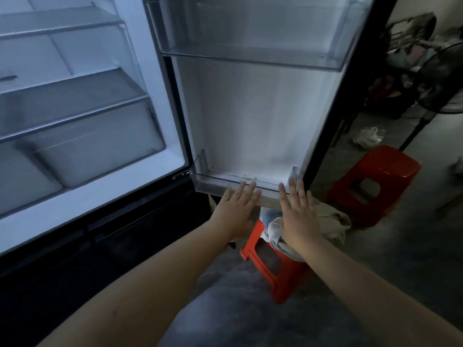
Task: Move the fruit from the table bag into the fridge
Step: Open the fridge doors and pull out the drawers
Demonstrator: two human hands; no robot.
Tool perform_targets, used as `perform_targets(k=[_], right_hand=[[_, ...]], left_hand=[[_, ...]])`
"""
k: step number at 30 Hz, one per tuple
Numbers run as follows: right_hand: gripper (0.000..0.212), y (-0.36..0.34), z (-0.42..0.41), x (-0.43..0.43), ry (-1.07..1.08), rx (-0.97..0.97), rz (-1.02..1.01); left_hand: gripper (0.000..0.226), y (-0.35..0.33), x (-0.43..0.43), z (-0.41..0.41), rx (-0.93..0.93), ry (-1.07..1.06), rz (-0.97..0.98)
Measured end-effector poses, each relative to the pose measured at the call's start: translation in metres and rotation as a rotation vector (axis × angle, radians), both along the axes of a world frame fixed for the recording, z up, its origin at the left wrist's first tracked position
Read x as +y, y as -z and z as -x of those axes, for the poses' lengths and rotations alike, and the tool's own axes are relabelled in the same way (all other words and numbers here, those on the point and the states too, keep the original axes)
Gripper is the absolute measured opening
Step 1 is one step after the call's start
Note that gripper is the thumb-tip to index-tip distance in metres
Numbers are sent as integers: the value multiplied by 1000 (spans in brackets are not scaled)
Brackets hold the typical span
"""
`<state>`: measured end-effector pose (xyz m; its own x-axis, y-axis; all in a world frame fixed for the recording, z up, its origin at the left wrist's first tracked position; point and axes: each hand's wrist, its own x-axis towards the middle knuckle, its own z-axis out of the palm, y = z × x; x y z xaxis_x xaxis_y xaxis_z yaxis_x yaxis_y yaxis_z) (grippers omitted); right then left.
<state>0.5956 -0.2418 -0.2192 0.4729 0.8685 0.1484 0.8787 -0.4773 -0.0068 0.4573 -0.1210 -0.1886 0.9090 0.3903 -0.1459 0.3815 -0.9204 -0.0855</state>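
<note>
The fridge stands open on the left, its glass shelves and bottom drawer bare. Its door swings out ahead of me, with a clear upper bin and a lower bin. My left hand is flat, fingers spread, fingertips at the front lip of the lower bin. My right hand is also flat and spread, touching the bin's right end. Neither hand holds anything. No fruit or table bag shows.
A red plastic stool under the door carries bundled cloth. A second red stool stands to the right. Behind it are a standing fan, a white plastic bag on the floor and clutter.
</note>
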Motion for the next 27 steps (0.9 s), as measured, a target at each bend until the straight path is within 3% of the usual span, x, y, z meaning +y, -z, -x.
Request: perform_targets(k=[3,9,13,22,27], right_hand=[[92,-1,37,20,-23,37,-24],[80,-17,119,101,-285,79,-30],[82,-26,169,170,-412,93,-27],[75,-43,281,309,-486,282,-5],[74,-43,321,361,-551,329,20]], left_hand=[[78,1,14,31,-20,-74,-12],[78,-15,63,117,-91,-261,2],[78,-24,115,199,-157,-447,-24],[75,-40,213,348,-346,-892,125],[74,-38,246,392,-419,-993,166]])
